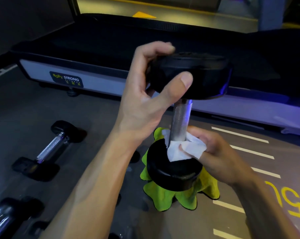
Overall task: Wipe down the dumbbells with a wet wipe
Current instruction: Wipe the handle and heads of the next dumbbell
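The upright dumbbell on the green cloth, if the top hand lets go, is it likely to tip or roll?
The upright dumbbell probably tips easily: it stands on end on a soft green cloth, steadied by the left hand. Its round heads suggest it would roll afterwards. It likely feels heavy.

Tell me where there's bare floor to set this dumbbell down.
Bare grey floor lies between the lying dumbbell and the upright dumbbell, below the treadmill. The striped floor at right is bare too. The bottom left is crowded with another dumbbell.

Head-worn, looking down, close range
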A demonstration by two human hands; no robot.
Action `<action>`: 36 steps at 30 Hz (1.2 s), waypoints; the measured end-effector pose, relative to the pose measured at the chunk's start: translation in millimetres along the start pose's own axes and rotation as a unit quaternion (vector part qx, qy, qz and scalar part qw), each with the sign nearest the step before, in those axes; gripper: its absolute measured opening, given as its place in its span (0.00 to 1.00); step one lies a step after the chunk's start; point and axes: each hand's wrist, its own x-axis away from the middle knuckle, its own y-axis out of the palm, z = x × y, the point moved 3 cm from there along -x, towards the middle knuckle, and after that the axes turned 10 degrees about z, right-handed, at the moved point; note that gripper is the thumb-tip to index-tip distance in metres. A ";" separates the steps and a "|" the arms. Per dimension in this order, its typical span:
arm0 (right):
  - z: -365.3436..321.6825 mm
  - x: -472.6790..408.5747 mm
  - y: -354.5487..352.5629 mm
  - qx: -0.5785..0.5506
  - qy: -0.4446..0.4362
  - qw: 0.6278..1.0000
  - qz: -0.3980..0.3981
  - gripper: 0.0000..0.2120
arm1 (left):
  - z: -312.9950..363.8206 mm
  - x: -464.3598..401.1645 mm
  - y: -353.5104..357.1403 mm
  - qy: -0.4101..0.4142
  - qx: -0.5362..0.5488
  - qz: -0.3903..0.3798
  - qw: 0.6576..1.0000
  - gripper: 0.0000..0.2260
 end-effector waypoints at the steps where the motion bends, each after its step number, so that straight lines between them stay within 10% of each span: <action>1: 0.7 0.6 0.6 -0.002 0.001 1.000 0.006 0.15 | -8.2 6.2 -3.1 -0.025 -0.006 0.006 1.000 0.32; 4: -1.8 3.2 1.7 0.013 -0.012 1.000 0.022 0.14 | -38.9 38.1 -8.6 -0.154 -0.029 -0.009 0.988 0.43; 6: -1.2 8.6 5.3 0.043 -0.023 0.998 0.047 0.13 | -53.9 56.2 -6.4 -0.211 -0.068 -0.040 0.974 0.31; 14: 5.2 31.6 16.4 -0.019 0.047 0.949 0.313 0.19 | -55.0 65.3 0.4 -0.243 -0.102 -0.044 0.964 0.17; 22: -1.6 25.8 23.4 -0.111 0.108 0.924 0.348 0.07 | -55.0 53.5 -33.5 -0.238 -0.084 0.009 0.968 0.12; 28: 6.0 2.3 77.8 -0.161 0.086 0.971 0.158 0.19 | -61.1 43.6 -136.5 -0.230 -0.288 0.047 0.928 0.18; 36: 46.7 -7.6 179.4 -0.224 0.208 0.952 0.008 0.13 | -114.4 66.1 -267.0 -0.231 -0.616 -0.010 0.753 0.23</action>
